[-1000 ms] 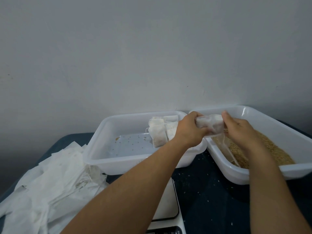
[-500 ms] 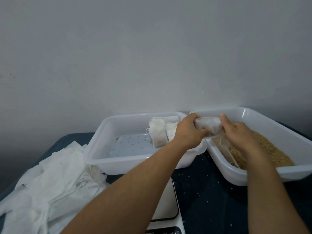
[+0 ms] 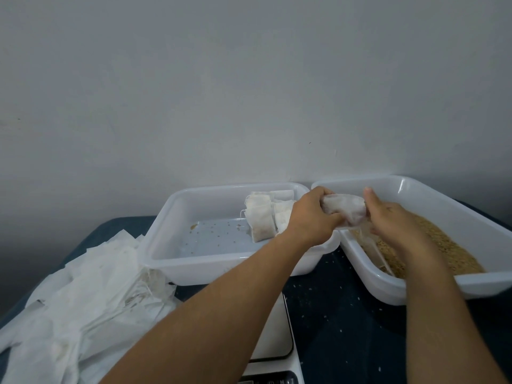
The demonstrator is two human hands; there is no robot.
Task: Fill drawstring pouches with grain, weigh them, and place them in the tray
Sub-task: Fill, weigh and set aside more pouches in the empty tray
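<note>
White pouch (image 3: 343, 210) gripped btwn L hand (image 3: 311, 217) & R hand (image 3: 393, 217), over grain tray (image 3: 448, 195).

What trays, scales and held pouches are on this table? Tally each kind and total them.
Trays: 2, the pouch tray and the grain tray
Scale: 1
Pouch: 1, held by left hand and right hand
Total: 4
</note>
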